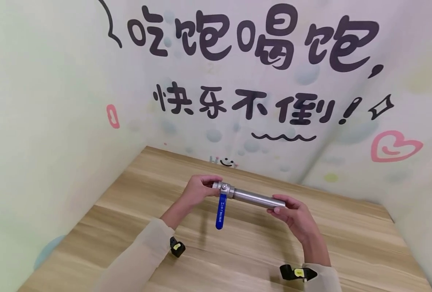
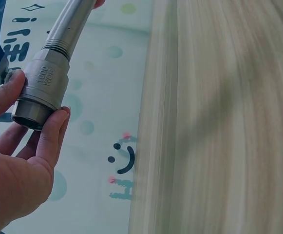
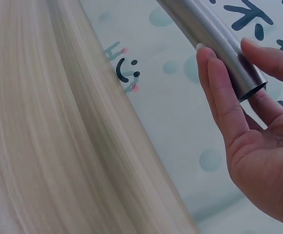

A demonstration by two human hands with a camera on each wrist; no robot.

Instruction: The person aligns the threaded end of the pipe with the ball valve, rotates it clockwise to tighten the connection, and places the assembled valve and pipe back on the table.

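Note:
A steel ball valve (image 1: 224, 187) with a blue lever handle (image 1: 221, 211) is joined to a straight metal pipe (image 1: 256, 198). Both are held above the wooden table, the lever hanging toward the front. My left hand (image 1: 198, 190) grips the valve's open end between thumb and fingers; the left wrist view shows the valve body (image 2: 45, 80) and some thread where the pipe enters it. At the pipe's far end, my right hand (image 1: 297, 215) holds the tube with its thumb on one side and fingers on the other. The hollow pipe end (image 3: 251, 90) faces that palm.
Beneath the hands lies the wood-grain table (image 1: 238, 251), its back edge against a printed wall (image 1: 201, 134) with dark lettering. A pale wall (image 1: 55, 121) rises at the left. Each sleeve carries a black wrist camera, one left (image 1: 177, 247), one right (image 1: 298, 273).

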